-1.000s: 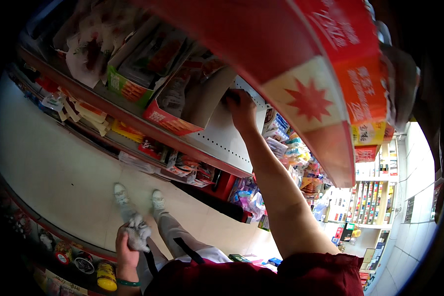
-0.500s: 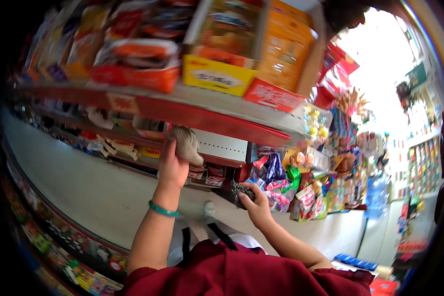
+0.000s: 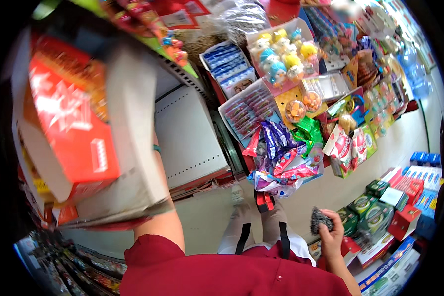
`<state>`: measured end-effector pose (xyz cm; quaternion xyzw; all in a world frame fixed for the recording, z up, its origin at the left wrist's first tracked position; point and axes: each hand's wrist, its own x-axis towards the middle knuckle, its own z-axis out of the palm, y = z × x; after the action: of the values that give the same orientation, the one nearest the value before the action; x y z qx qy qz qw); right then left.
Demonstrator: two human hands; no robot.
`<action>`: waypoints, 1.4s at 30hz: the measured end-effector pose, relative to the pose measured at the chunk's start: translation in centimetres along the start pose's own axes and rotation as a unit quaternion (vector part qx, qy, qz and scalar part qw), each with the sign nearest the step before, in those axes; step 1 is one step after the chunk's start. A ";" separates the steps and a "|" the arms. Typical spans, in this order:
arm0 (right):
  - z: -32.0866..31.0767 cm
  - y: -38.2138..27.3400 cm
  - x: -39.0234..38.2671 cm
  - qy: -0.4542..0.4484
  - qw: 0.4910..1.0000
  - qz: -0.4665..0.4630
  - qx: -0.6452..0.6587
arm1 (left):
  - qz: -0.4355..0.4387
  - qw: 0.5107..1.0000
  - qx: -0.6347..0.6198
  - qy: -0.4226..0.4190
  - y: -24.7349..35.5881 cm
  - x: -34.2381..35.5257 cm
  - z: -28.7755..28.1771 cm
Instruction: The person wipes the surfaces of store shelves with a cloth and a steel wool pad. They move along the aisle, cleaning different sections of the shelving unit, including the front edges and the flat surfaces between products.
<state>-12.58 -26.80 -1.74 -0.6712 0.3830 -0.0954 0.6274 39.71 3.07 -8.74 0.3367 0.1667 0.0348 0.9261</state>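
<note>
My right hand [image 3: 332, 232] is closed around a dark grey, wiry steel wool scourer [image 3: 316, 221], held low above the floor at the right. My left forearm [image 3: 164, 224] reaches up behind the shelf end at the left, where a red and white carton [image 3: 76, 133] sits in front of it. A strip of wrist and a bit of the green bracelet [image 3: 156, 148] show past that carton. The fingers of my left hand are hidden, and so is anything in them. Next to the wrist lies a white perforated shelf board [image 3: 188, 140].
A display beside the shelf holds a box of small figure toys [image 3: 283, 56], blue packets [image 3: 227, 66] and shiny purple wrapped sweets [image 3: 277, 138]. Green boxes [image 3: 375, 212] are stacked at the lower right. The tiled floor [image 3: 202, 222] runs under my legs.
The view has swung right and nearer the shelf end. My left hand, earlier visible with a beige cloth, has gone behind the shelf and carton. My right hand has moved right and lower with the scourer.
</note>
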 end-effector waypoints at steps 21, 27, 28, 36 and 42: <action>-3.1 6.8 0.6 0.132 0.984 0.081 0.089 | -0.016 0.936 0.345 -0.069 -7.7 2.7 6.3; -1.8 6.0 2.0 0.134 0.982 0.084 0.103 | 0.036 0.989 0.133 -0.054 1.8 2.3 5.9; -1.7 6.1 2.1 0.133 0.982 0.093 0.098 | 0.058 0.988 0.144 -0.006 3.6 2.8 5.6; -1.4 7.5 1.9 0.141 0.976 0.111 0.126 | 0.112 0.968 0.186 0.127 1.9 11.0 1.6; -0.7 8.1 2.7 0.141 0.975 0.110 0.129 | 0.044 0.986 0.134 0.092 -10.5 8.8 6.9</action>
<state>-14.34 -28.35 -9.96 -0.5185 0.5234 -0.1684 0.6549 49.77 -7.73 -12.96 0.4597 0.2391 0.0835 0.8512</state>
